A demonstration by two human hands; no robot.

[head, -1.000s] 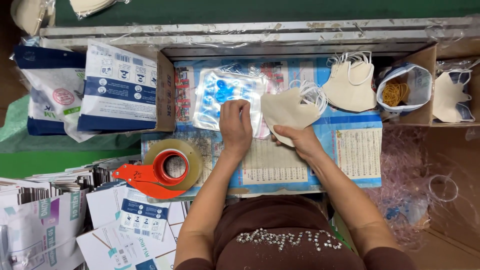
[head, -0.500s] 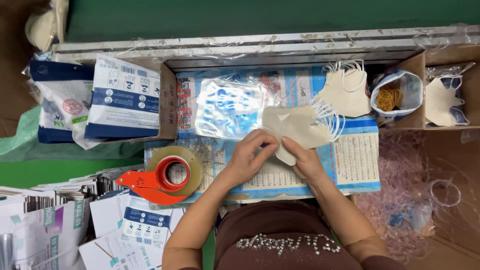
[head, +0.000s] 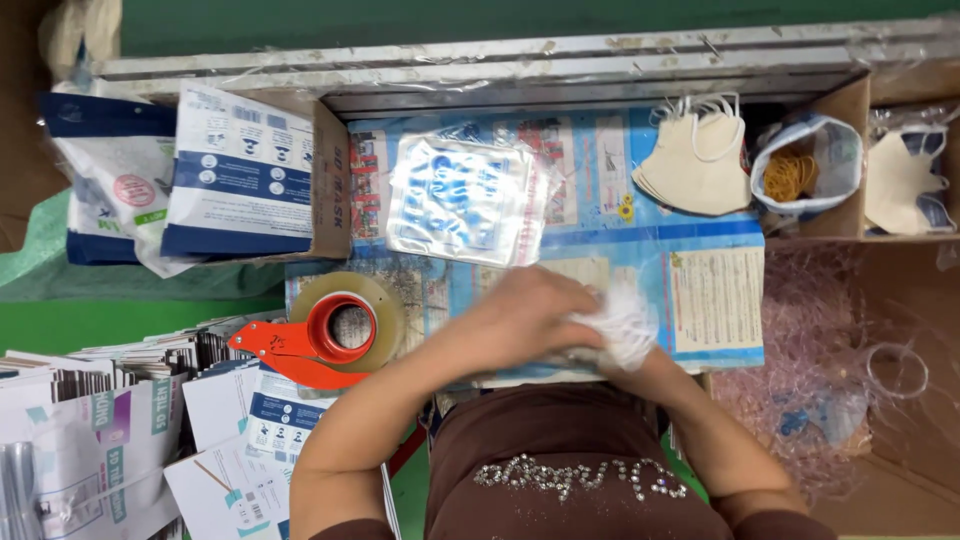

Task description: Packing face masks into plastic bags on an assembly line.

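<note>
Hands (head: 560,325) closed over white mask (head: 625,325)

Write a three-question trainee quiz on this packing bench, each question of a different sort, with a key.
1. True or false: the tape dispenser lies to the left of the hands.
2. What lies under the left hand and right hand? A) a white bundle B) scissors C) a bottle
3. Fill in: the small bag near the stack of masks holds rubber ____.

Key: 1 true; 2 A; 3 bands.
</note>
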